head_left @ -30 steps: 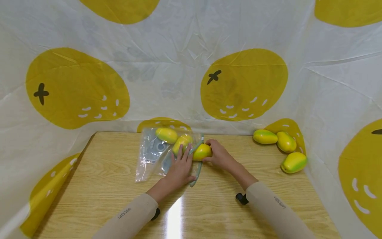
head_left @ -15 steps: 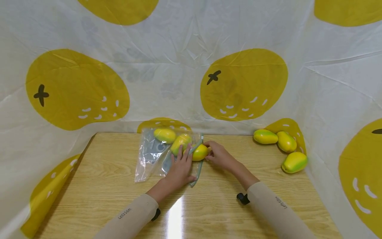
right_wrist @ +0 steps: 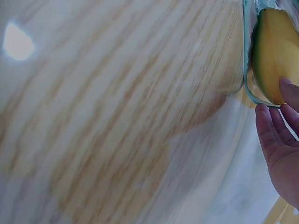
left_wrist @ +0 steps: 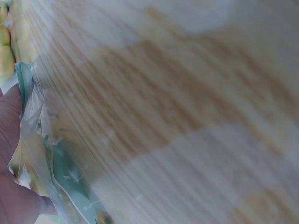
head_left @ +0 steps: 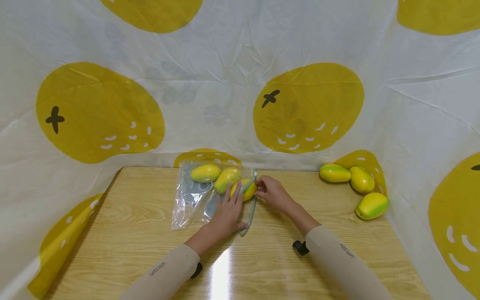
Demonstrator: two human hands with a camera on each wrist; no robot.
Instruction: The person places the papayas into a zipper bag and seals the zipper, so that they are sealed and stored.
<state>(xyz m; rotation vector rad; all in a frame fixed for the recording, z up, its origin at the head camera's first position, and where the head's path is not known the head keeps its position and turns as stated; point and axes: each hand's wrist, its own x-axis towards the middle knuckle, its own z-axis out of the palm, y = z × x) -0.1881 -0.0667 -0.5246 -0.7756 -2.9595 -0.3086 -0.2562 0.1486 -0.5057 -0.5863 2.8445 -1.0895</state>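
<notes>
A clear zip bag (head_left: pixel 183 208) with a grey-green pattern and zip edge lies near the back of the table. Two yellow-green mangoes, the left mango (head_left: pixel 205 172) and the middle mango (head_left: pixel 226 180), are inside it. A third mango (head_left: pixel 250 191) sits at the bag's mouth, partly under the zip strip. My left hand (head_left: pixel 226 214) rests on the bag with fingers spread, its thumb by the zip edge. My right hand (head_left: pixel 274 192) is at the third mango's outer end. In the right wrist view its thumb touches the mango (right_wrist: pixel 275 51), fingertips at the bag's edge.
Three more mangoes, a rear mango (head_left: pixel 335 173), a middle one and a front mango (head_left: pixel 372 206), lie at the table's right back. A white cloth (head_left: pixel 210 100) printed with large yellow fruit hangs behind and along both sides of the wooden table (head_left: pixel 131 225).
The third mango has slid left, deeper into the bag's mouth. My right hand has let go of its sides and now touches its outer end. My left hand stays on the bag.
</notes>
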